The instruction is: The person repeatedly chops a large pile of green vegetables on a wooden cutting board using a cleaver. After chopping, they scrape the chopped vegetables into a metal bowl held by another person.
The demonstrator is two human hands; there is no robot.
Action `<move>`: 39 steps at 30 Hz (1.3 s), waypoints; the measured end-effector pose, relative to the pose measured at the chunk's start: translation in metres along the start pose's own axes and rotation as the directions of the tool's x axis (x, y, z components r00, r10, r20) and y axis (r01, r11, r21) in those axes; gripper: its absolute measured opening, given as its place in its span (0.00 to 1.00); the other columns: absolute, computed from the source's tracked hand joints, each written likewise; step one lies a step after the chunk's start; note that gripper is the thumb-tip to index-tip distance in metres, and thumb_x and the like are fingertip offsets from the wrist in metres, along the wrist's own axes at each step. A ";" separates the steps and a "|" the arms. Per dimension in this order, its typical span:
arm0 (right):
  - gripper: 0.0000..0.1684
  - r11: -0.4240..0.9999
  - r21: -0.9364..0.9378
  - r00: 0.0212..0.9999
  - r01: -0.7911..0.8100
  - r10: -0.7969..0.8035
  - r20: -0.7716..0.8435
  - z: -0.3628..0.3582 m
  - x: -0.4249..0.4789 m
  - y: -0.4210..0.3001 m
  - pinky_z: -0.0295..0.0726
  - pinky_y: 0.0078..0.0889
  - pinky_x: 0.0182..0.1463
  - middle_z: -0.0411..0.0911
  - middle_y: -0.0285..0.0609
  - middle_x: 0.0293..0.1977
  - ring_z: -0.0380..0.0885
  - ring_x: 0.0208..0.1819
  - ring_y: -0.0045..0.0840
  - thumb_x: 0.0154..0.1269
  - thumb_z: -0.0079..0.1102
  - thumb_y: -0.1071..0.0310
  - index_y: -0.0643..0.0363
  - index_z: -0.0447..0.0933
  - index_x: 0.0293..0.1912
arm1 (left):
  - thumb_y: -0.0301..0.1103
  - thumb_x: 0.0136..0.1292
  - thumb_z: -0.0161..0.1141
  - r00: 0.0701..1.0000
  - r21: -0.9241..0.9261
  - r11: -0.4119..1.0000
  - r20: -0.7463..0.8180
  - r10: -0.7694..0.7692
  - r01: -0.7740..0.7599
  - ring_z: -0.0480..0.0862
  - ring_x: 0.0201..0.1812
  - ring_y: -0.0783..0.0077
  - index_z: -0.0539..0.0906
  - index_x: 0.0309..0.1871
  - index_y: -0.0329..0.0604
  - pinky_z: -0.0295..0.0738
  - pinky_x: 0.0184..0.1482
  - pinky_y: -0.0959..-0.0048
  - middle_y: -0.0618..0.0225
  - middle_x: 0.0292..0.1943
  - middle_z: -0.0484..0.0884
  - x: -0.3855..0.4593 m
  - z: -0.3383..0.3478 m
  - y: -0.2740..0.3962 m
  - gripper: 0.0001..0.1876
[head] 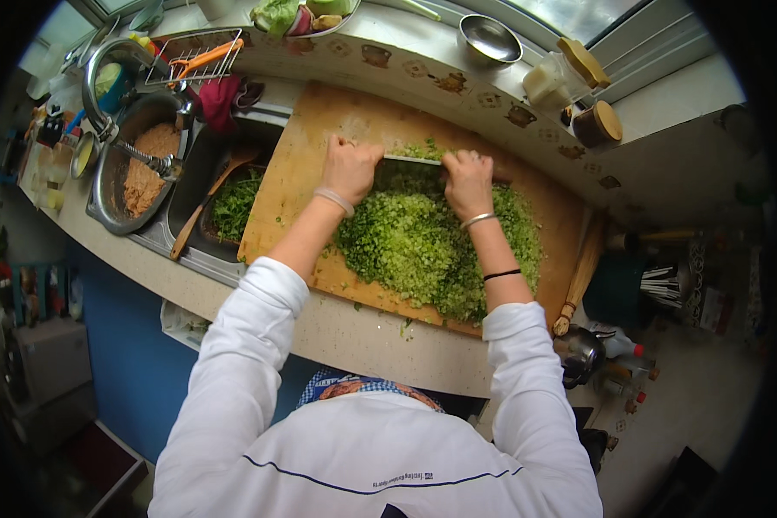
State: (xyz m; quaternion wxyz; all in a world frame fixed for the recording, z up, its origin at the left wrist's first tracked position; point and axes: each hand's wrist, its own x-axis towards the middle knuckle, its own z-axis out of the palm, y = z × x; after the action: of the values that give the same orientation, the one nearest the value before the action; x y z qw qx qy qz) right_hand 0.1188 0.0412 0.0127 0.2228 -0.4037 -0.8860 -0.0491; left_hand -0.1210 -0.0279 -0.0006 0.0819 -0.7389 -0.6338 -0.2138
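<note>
A broad-bladed kitchen knife point(413, 159) lies crosswise between my hands, its spine towards me hard to make out. My left hand point(351, 166) grips its left end. My right hand point(468, 181) is closed at the other end, where a dark handle shows just beyond it. Below and around the blade a large heap of finely chopped green vegetable point(401, 249) covers much of the wooden cutting board point(298, 188). The blade's lower part is dim against the greens. Small bits are scattered at the board's near edge.
Left of the board, a sink basin holds leafy greens point(236, 204) and a wooden spoon point(201, 210). Beyond it a metal basin holds minced filling point(149, 171) under a faucet point(94, 84). A metal bowl point(490, 39) and jars stand on the sill; a straw brush point(579, 278) lies right.
</note>
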 end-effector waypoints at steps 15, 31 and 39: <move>0.09 0.997 -0.066 0.983 0.041 -0.028 0.184 -0.032 -0.005 -0.052 0.69 0.45 0.57 0.79 0.40 0.34 0.79 0.44 0.37 0.60 0.62 0.73 0.50 0.81 0.40 | 0.26 0.63 0.53 0.985 -0.150 0.979 0.120 -0.124 0.141 0.84 0.38 0.59 0.80 0.34 0.50 0.65 0.54 0.58 0.63 0.31 0.85 -0.048 -0.035 -0.012 0.06; 0.10 0.999 -0.010 0.998 0.037 -0.036 0.060 -0.027 -0.051 -0.081 0.66 0.42 0.61 0.77 0.41 0.35 0.78 0.46 0.35 0.58 0.61 0.75 0.50 0.79 0.39 | 0.23 0.61 0.55 0.995 -0.180 0.979 0.060 -0.081 0.091 0.82 0.31 0.58 0.82 0.31 0.50 0.66 0.52 0.60 0.62 0.25 0.84 -0.087 -0.058 -0.003 0.08; 0.08 0.996 -0.021 0.996 0.090 -0.089 0.017 -0.005 -0.059 -0.077 0.67 0.43 0.61 0.78 0.40 0.35 0.79 0.47 0.35 0.62 0.58 0.74 0.49 0.80 0.39 | 0.23 0.61 0.53 0.993 -0.028 0.993 -0.011 -0.116 0.116 0.82 0.32 0.57 0.81 0.32 0.50 0.64 0.53 0.58 0.63 0.28 0.85 -0.108 -0.047 0.006 0.09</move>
State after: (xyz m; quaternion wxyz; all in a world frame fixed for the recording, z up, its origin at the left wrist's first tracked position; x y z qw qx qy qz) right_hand 0.0982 -0.0525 -0.0018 0.2090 -0.3664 -0.9043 -0.0655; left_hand -0.1366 -0.1451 -0.0027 0.0631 -0.7005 -0.6721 -0.2314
